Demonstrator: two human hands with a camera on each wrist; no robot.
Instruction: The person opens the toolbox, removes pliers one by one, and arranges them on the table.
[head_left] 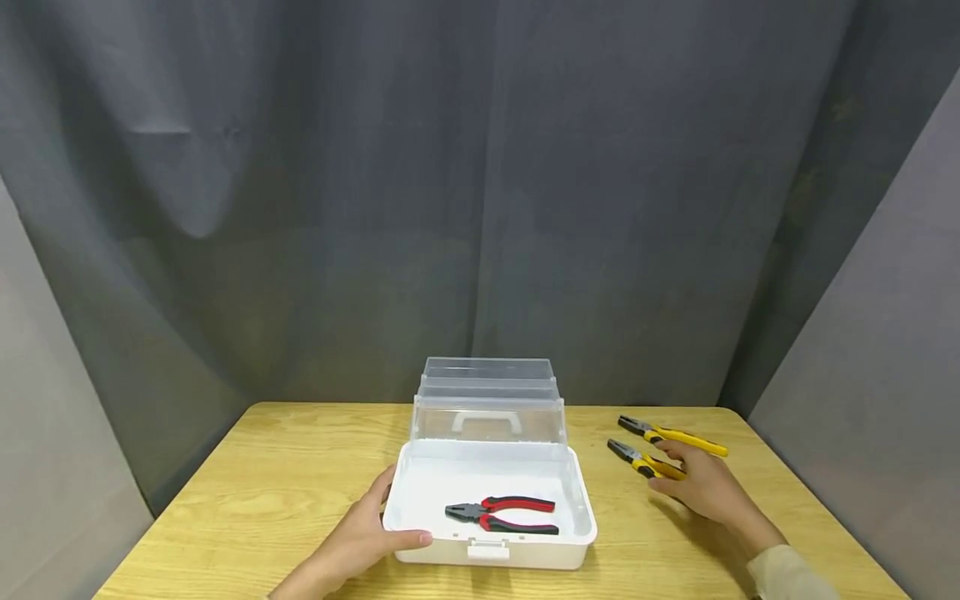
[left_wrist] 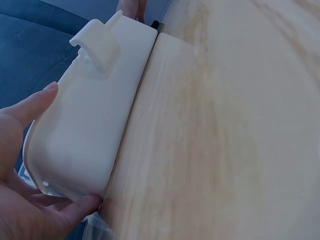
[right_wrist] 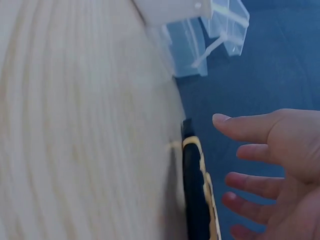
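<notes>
My left hand (head_left: 360, 533) grips the left front corner of a white plastic toolbox (head_left: 442, 552), thumb along its front and fingers round its side. In the left wrist view the toolbox (left_wrist: 95, 125) stands on the wood with its latch sticking out. Inside lie red-and-black pliers (head_left: 467, 512), jaws to the left. My right hand (head_left: 701, 483) hovers by the nearer yellow-and-black pliers (head_left: 636, 461), overlapping their handles. Seen from the right wrist, its fingers (right_wrist: 255, 184) are spread, with a gap to the pliers (right_wrist: 196, 200). Further pliers (head_left: 690, 439) with yellow handles lie just behind.
The toolbox's clear lid (head_left: 487, 421) stands raised at the back, with a white handle (head_left: 487, 415). Everything rests on a light wooden table (head_left: 300, 467). A dark grey curtain (head_left: 375, 208) hangs behind it, and pale panels (head_left: 885, 375) flank both sides.
</notes>
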